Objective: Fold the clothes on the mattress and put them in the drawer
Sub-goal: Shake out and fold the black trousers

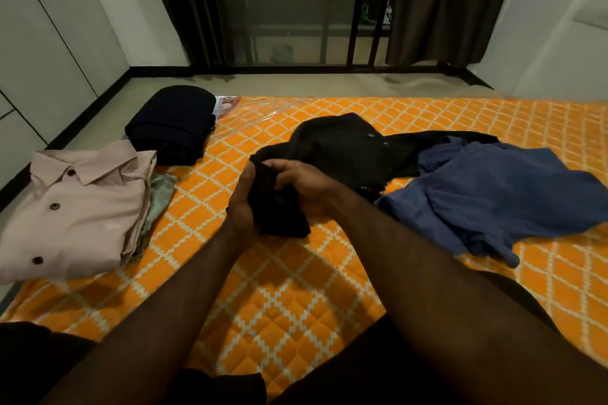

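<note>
Two hands meet over the middle of the mattress [296, 299], an orange quilted one with a white diamond grid, laid flat on a pale grey floor [296, 84]. Clear plastic wrap [253, 113] still covers its far edge.

The left hand [241, 204] and right hand [304, 186] both hold one bunched end of a black garment [345, 145]. The rest of it trails back across the mattress. The right fingers [289, 171] are curled over the cloth, gripping it. The left palm cups it with the thumb up, and its fingers are hidden behind the fabric.

A rumpled blue garment [493, 197] lies just right of the black one, touching it. On the left edge sits a folded pink shirt [75, 210] on top of a green cloth [161, 191], and a folded dark stack [172, 123] sits at the far left corner.

Room-wise: dark curtains [437, 3] either side of a glass door [289, 10], and white cupboard panels [39, 43] along the left.
</note>
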Tool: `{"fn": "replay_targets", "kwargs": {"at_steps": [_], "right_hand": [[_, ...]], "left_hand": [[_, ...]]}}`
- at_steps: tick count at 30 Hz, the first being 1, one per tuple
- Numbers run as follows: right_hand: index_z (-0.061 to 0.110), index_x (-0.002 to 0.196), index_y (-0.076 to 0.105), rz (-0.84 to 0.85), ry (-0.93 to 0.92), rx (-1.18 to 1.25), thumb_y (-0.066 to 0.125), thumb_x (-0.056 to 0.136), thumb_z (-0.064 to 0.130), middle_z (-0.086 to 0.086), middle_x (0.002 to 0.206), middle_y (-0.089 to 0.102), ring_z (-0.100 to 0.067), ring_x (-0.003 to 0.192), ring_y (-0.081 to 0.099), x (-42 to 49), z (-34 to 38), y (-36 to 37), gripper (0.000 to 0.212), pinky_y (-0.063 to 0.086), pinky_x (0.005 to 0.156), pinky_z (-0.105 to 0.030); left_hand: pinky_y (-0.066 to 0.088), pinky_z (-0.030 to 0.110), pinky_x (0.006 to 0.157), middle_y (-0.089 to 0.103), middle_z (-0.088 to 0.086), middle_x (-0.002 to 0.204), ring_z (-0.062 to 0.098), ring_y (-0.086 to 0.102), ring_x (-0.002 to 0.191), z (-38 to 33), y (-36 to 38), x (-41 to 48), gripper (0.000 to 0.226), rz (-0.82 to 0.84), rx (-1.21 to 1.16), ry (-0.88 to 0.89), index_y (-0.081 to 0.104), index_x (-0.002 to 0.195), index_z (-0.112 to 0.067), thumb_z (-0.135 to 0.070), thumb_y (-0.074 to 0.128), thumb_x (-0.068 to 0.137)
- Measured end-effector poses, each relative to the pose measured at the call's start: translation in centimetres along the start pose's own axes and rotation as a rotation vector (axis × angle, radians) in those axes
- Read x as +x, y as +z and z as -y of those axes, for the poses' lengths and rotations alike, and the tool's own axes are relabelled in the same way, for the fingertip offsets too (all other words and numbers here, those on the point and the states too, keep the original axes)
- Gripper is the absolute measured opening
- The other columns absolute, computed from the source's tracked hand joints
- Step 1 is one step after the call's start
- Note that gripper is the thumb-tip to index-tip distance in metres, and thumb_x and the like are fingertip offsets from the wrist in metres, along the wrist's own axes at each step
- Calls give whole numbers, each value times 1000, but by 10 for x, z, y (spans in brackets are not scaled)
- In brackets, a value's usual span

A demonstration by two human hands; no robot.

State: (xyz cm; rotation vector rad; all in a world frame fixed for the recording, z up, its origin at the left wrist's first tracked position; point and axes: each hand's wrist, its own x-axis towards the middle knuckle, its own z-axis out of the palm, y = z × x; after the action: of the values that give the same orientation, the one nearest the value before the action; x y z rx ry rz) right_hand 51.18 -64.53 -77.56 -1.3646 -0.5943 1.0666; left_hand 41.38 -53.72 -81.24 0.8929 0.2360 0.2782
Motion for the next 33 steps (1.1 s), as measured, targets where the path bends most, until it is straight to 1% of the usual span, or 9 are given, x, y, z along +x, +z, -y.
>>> {"fn": "replay_targets", "kwargs": {"at_steps": [3, 6, 8, 14, 17, 23, 26, 29, 33], "right_hand": [[11, 109, 68, 95, 42, -107, 39, 86, -9, -13, 104, 67, -28, 96, 65, -1, -1, 4, 42, 54, 81, -38], [16, 109, 72, 143, 164, -208, 44, 85, -3, -17, 106, 65, -31, 91, 63, -2, -11, -11, 42, 52, 74, -36], [20, 106, 77, 73, 246, -289, 49, 90, 6, -13, 101, 67, -27, 83, 63, -7, -11, -20, 35, 48, 65, -29], [14, 81, 78, -776, 152, -442, 61, 80, 34, -8, 87, 77, -31, 87, 74, 6, -20, -90, 27, 61, 81, -45], [12, 101, 75, -951, 241, -513, 57, 78, 37, -15, 107, 73, -38, 105, 69, 4, -32, -108, 38, 58, 89, -43], [11, 147, 41, -1066, 450, -606, 57, 90, 39, -20, 144, 50, -42, 131, 51, -29, -37, -92, 65, 44, 101, -47], [14, 151, 39, -947, 419, -638, 52, 93, 41, -22, 147, 48, -44, 131, 48, -16, -41, -92, 65, 45, 104, -46], [7, 147, 47, -815, 341, -632, 49, 99, 38, -21, 145, 51, -41, 130, 51, -9, -35, -78, 57, 44, 101, -40], [1, 124, 62, -703, 246, -620, 53, 98, 33, -18, 121, 64, -36, 109, 62, -3, -24, -63, 42, 50, 89, -41]], "left_hand": [[53, 47, 101, 65, 20, 127, 36, 64, 118, -10, -6, -2, 69, 40, -76, -92, 64, 132, -7, -63, 49, 94], [61, 37, 74, 70, 18, 111, 30, 72, 93, -11, -10, 8, 29, -90, 136, -88, 69, 119, -7, -26, 57, 101], [60, 37, 75, 70, 20, 117, 33, 72, 98, -8, -13, 15, 30, -208, 251, -64, 64, 129, -4, -11, 57, 101], [55, 51, 96, 70, 13, 124, 33, 69, 111, -6, -27, 17, 37, -398, 83, -71, 62, 132, -11, -24, 61, 98], [55, 51, 95, 70, 15, 119, 35, 68, 108, -8, -30, 19, 28, -530, 88, 45, 65, 122, -7, -23, 56, 102], [48, 15, 73, 62, 1, 96, 5, 59, 82, -42, -33, 23, 9, -855, 116, 478, 60, 108, -7, -11, 52, 104], [41, 17, 77, 64, 10, 110, 16, 59, 92, -48, -39, 19, 23, -921, 657, 498, 64, 117, -5, -19, 59, 100], [41, 44, 93, 49, 19, 131, 39, 48, 118, -40, -40, 10, 43, -961, 1348, 466, 59, 130, -18, -11, 62, 87], [49, 51, 88, 56, 15, 122, 33, 54, 110, -24, -22, 9, 47, -344, 1751, 839, 59, 130, -15, -7, 62, 84]]}}
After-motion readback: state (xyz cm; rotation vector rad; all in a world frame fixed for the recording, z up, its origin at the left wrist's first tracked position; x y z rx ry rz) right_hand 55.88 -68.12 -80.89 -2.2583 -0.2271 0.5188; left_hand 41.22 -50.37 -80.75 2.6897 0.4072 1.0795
